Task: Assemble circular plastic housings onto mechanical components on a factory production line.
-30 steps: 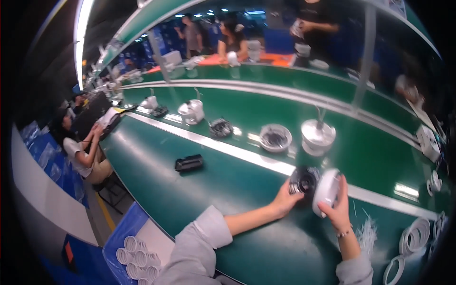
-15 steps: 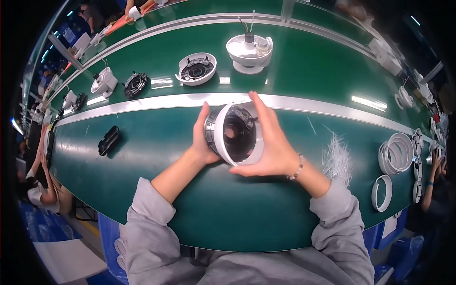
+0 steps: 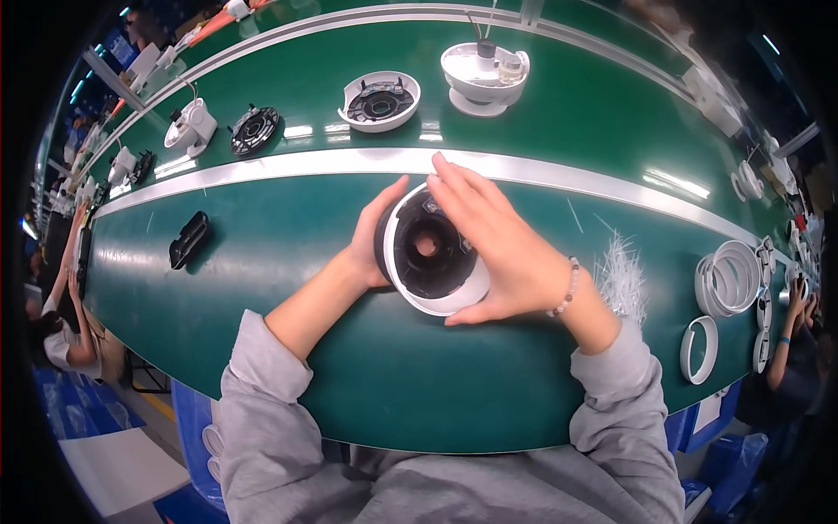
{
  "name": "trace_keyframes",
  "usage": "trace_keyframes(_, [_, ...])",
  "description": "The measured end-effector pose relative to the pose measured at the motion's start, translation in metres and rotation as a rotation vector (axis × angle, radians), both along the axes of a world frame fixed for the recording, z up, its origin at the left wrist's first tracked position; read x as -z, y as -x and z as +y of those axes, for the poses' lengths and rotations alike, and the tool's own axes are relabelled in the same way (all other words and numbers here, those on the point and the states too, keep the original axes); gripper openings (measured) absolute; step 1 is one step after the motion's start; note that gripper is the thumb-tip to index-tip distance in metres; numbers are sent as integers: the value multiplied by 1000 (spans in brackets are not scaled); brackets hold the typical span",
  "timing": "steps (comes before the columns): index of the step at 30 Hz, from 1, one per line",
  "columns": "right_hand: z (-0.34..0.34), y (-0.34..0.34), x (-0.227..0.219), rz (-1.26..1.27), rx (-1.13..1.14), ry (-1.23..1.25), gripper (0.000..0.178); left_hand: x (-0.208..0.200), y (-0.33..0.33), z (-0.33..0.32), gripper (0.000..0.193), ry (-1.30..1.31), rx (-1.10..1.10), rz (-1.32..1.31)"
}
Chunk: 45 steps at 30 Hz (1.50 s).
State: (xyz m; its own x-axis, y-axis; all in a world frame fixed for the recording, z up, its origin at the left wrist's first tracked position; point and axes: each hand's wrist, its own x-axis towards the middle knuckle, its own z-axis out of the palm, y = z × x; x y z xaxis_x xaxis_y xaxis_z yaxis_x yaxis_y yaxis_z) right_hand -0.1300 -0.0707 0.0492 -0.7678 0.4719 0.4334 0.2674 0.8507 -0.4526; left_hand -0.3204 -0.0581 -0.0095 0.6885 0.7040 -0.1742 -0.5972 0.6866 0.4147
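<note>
A round white plastic housing (image 3: pixel 463 295) with a black inner part (image 3: pixel 429 262) is held between my hands above the near green bench. Its black side is turned up toward me, and a round opening shows in the middle. My left hand (image 3: pixel 367 240) wraps the black outer side at the left. My right hand (image 3: pixel 511 253) grips the white rim from the right, thumb at the lower edge and fingers across the top. Those fingers hide the upper right of the housing.
On the left of the bench lies a black plastic part (image 3: pixel 189 241). Clear thin strips (image 3: pixel 621 278) are heaped at the right, with white rings (image 3: pixel 699 350) beyond. A green belt (image 3: pixel 594 105) carries a white bowl-shaped housing (image 3: pixel 381 103) and a white assembly with wires (image 3: pixel 482 74). Co-workers sit at both sides.
The housing has turned so its black inside faces me more squarely. My right-hand fingers have moved left over its top rim. My view has shifted slightly.
</note>
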Motion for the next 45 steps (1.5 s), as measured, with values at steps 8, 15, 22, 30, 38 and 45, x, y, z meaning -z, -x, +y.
trace_keyframes(8, [-4,17,3,21,85,38,117,-12,11,-13,54,-18,-135,107])
trace_keyframes(15, [-2,35,6,96,110,210,116,-13,28,-12,64,-66,-149,107])
trace_keyframes(22, [3,46,7,485,84,750,119,-10,45,-10,77,-152,-117,51])
trace_keyframes(30, [-12,81,10,71,200,158,117,-11,58,-11,64,-79,-111,50])
trace_keyframes(38, [-14,102,13,11,317,127,116,-8,76,-13,78,-114,-64,0])
trace_keyframes(45, [-10,115,22,34,259,76,117,-15,90,-11,77,-86,-18,141])
